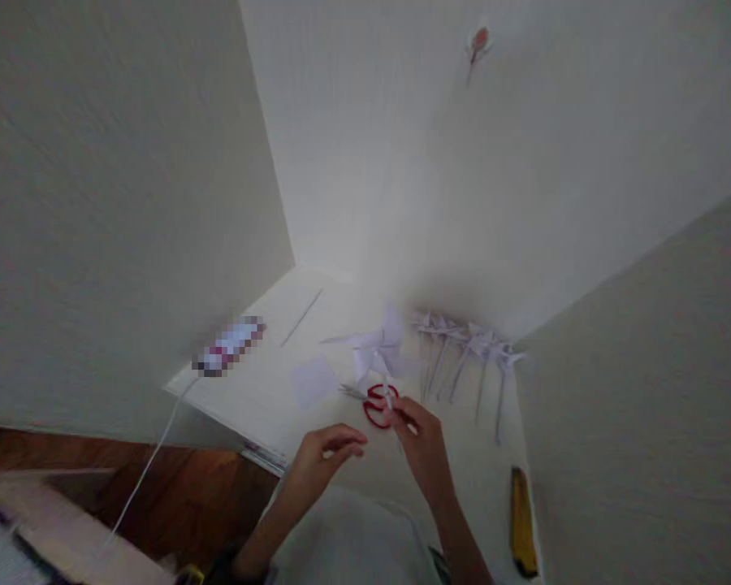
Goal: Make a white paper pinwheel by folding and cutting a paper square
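Note:
My right hand [419, 435] pinches a thin white stem that runs up to a paper pinwheel [378, 349] with broad folded blades. Whether stem and blades are joined cannot be made out. Just left of those fingertips, scissors with red handles [374, 416] lie on the white table, partly covered by the stem. My left hand [332, 447] hovers nearer to me, its thumb and fingers apart with nothing between them. A square of white paper [313, 380] lies beyond it. Against the back wall at right rest several finished-looking paper pinwheels [475, 341] on thin sticks.
A loose thin stick [301, 317] lies at the back left. Near the left edge is a blurred-out device [228, 345] with a white cable [152, 455] hanging off the table. A yellow and black cutter [522, 524] lies front right. Walls enclose the table [463, 471].

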The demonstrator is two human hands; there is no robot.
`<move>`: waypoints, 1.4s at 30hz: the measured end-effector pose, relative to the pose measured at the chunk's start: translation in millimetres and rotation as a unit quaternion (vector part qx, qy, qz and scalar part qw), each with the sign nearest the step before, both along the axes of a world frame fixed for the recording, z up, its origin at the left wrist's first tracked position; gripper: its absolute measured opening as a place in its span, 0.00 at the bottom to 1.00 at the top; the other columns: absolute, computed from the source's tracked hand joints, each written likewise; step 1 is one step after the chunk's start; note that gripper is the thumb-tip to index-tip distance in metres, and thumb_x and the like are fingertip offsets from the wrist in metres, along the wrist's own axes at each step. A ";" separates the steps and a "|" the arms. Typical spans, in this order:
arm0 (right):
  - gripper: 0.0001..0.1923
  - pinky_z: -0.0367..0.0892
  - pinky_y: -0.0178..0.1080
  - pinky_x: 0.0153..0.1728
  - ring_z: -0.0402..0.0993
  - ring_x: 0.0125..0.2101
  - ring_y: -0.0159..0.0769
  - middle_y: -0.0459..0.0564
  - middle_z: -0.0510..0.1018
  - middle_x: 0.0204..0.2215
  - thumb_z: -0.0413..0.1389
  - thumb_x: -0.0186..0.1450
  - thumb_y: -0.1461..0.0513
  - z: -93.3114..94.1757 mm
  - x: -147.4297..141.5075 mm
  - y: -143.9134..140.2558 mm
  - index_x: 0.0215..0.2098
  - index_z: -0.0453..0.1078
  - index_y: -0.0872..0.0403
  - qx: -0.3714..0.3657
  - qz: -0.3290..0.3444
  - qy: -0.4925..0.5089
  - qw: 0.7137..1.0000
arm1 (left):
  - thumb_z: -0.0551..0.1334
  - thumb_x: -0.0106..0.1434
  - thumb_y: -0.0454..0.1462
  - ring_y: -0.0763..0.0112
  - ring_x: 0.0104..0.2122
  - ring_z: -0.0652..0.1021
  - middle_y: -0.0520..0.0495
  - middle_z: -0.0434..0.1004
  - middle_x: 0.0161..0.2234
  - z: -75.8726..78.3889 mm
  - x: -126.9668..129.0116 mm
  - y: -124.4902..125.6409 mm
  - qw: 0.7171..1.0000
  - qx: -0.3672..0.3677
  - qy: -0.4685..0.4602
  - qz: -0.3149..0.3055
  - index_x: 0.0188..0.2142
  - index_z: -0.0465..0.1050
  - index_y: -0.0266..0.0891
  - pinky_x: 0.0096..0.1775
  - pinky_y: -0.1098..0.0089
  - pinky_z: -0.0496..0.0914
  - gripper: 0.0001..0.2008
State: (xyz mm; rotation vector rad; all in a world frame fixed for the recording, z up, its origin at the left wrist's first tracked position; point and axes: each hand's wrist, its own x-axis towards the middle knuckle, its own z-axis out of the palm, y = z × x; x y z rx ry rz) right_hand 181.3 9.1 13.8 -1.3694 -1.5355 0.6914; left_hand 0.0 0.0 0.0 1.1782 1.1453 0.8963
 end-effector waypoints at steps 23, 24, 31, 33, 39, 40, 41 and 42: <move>0.12 0.74 0.36 0.29 0.78 0.29 0.38 0.53 0.81 0.29 0.55 0.64 0.64 -19.4 19.7 -4.8 0.39 0.82 0.53 0.009 0.030 -0.069 0.997 | 0.64 0.63 0.41 0.68 0.38 0.82 0.48 0.85 0.42 54.7 -41.0 11.9 0.971 0.139 0.025 0.195 0.42 0.81 0.44 0.43 0.72 0.75 0.10; 0.13 0.74 0.36 0.29 0.78 0.28 0.38 0.53 0.81 0.29 0.55 0.65 0.64 -19.5 19.7 -4.7 0.40 0.82 0.53 0.008 0.033 -0.072 0.997 | 0.64 0.63 0.41 0.68 0.39 0.82 0.48 0.84 0.43 55.6 -40.3 11.6 0.970 0.152 0.047 0.184 0.42 0.81 0.44 0.43 0.71 0.75 0.10; 0.13 0.74 0.36 0.29 0.79 0.29 0.39 0.54 0.81 0.29 0.54 0.66 0.63 -18.3 18.1 -5.6 0.40 0.82 0.55 0.003 0.050 -0.085 0.995 | 0.63 0.64 0.37 0.64 0.44 0.81 0.47 0.84 0.43 53.2 -38.3 9.7 0.943 0.241 0.173 0.152 0.43 0.81 0.44 0.48 0.67 0.73 0.10; 0.13 0.74 0.36 0.29 0.79 0.29 0.39 0.55 0.81 0.29 0.54 0.66 0.63 -17.8 17.7 -5.7 0.40 0.82 0.56 0.002 0.052 -0.087 0.995 | 0.63 0.65 0.37 0.65 0.43 0.81 0.48 0.84 0.42 52.4 -38.9 8.7 0.937 0.257 0.184 0.146 0.43 0.81 0.45 0.47 0.67 0.73 0.10; 0.13 0.74 0.36 0.29 0.79 0.29 0.39 0.55 0.81 0.29 0.54 0.66 0.63 -16.6 16.9 -5.5 0.39 0.82 0.55 0.002 0.048 -0.097 0.994 | 0.63 0.64 0.37 0.64 0.43 0.81 0.46 0.83 0.43 54.2 -37.9 8.4 0.928 0.270 0.212 0.145 0.44 0.80 0.43 0.47 0.65 0.74 0.10; 0.13 0.74 0.36 0.29 0.78 0.29 0.39 0.54 0.81 0.29 0.54 0.66 0.63 -16.4 17.0 -5.7 0.39 0.82 0.55 0.002 0.046 -0.100 0.994 | 0.63 0.64 0.37 0.64 0.43 0.80 0.45 0.83 0.44 55.1 -37.3 8.6 0.927 0.268 0.218 0.146 0.45 0.79 0.42 0.47 0.64 0.74 0.11; 0.13 0.74 0.36 0.28 0.78 0.28 0.38 0.54 0.81 0.29 0.53 0.66 0.63 -16.2 17.1 -5.9 0.39 0.82 0.55 0.001 0.045 -0.103 0.994 | 0.64 0.63 0.38 0.63 0.44 0.80 0.45 0.82 0.45 56.1 -36.8 8.9 0.926 0.266 0.224 0.147 0.46 0.78 0.42 0.47 0.64 0.74 0.12; 0.13 0.73 0.35 0.27 0.77 0.27 0.38 0.54 0.81 0.28 0.53 0.66 0.63 -16.2 17.3 -6.1 0.38 0.82 0.55 0.000 0.042 -0.107 0.993 | 0.64 0.63 0.38 0.63 0.44 0.80 0.44 0.82 0.45 57.2 -36.3 9.1 0.924 0.267 0.228 0.148 0.47 0.77 0.42 0.47 0.63 0.74 0.12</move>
